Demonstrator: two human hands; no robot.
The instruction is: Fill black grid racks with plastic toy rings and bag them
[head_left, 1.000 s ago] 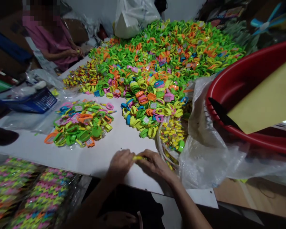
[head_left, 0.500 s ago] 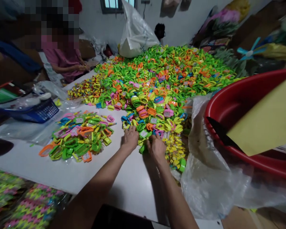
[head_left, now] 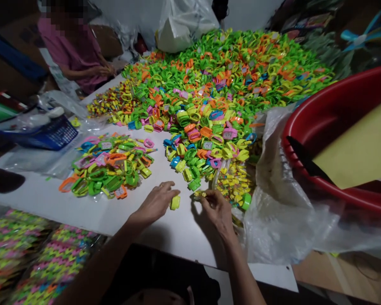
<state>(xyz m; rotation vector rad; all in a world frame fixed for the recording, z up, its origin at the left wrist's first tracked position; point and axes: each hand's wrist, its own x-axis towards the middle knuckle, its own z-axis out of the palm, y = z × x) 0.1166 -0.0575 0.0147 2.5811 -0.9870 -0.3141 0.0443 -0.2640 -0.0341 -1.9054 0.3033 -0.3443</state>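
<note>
White tabletop (head_left: 92, 212) beside red tub (head_left: 352, 197): yellow piece (head_left: 199, 194) pinched in right hand (head_left: 219, 209); left hand (head_left: 156, 200), grip unclear.

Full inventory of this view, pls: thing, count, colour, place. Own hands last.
large heap of plastic pieces: uncounted, mostly green, yellow, orange; back of table
smaller pile: one, mixed colours, table left
small yellow pieces: uncounted, right of centre
yellow-red pieces: uncounted, heap's left edge
yellow piece: one, at left fingertips
table: one, white, centre
tub: one, red, right
sheet: one, yellow, across tub
clear plastic: uncounted, below tub
basket: one, blue, left
bag: one, whitish, behind heap
fan blades: light blue, upper right
packed pieces: two groups, multicoloured, lower left
co-worker: one, pink top, upper left
dim clutter: uncountable, edges
left grip: one, beside yellow piece
right grip: one, pinching something small, yellow
</note>
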